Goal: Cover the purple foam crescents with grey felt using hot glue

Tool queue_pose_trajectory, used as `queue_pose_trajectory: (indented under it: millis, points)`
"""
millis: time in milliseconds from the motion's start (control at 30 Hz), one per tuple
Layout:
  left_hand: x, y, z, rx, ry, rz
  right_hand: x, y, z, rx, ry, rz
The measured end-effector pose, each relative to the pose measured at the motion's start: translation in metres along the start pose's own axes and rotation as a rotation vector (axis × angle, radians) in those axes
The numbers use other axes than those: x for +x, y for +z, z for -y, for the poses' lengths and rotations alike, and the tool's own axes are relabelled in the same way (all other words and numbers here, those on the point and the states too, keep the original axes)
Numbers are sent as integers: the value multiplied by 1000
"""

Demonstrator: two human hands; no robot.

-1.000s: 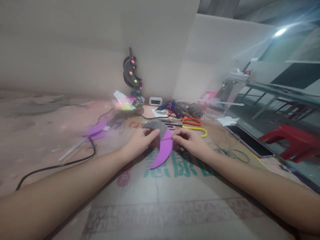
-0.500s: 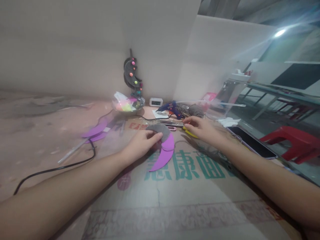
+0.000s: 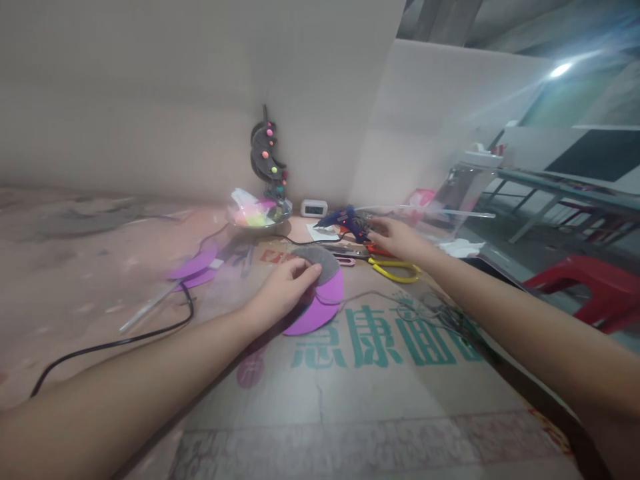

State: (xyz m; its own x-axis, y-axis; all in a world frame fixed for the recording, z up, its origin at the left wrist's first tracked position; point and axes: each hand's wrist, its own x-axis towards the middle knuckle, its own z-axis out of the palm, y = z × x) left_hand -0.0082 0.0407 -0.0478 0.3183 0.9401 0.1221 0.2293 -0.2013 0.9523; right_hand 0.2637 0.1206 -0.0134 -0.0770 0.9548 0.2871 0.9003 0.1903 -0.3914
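My left hand (image 3: 290, 280) pinches the grey end of a crescent (image 3: 315, 317), thumb on top. The crescent is purple sheet, with its upper end covered in grey. My right hand (image 3: 397, 240) reaches to the back right, fingers partly apart, beside the handle of a dark blue hot glue gun (image 3: 347, 220). Whether its fingertips touch the glue gun is unclear. Below that hand lie scissors with yellow handles (image 3: 400, 272) and a second pair with red-orange handles (image 3: 380, 251). Grey yarn (image 3: 435, 310) lies loosely under my right forearm.
At the back stand a small white digital clock (image 3: 314, 208), a clear bowl of scraps (image 3: 257, 227) and a dark crescent ornament with coloured balls (image 3: 265, 153). Purple pieces (image 3: 195, 263) and a black cord (image 3: 110, 343) lie left. A clear jug (image 3: 465, 190) and red stool (image 3: 590, 287) are right.
My right hand has moved from the scissor handles up and back to the glue gun, uncovering the yellow handles. The crescent has turned in my left hand, its purple tip swinging left.
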Motion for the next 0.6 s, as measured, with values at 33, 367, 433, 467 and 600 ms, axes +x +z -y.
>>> queue_pose_trajectory:
  millis: [33, 367, 433, 467, 600]
  points:
    - [0, 0, 0, -4, -8, 4, 8, 1, 1, 10, 14, 1]
    - [6, 0, 2, -198, -13, 32, 49, 37, 22, 91, 55, 58]
    - [6, 0, 1, -242, 12, 45, 50, 38, 25, 74, 82, 40]
    - [6, 0, 0, -254, 24, 45, 51, 37, 26, 68, 91, 30]
    - [5, 1, -3, -261, 23, 8, 43, 17, 30, 70, 104, 4]
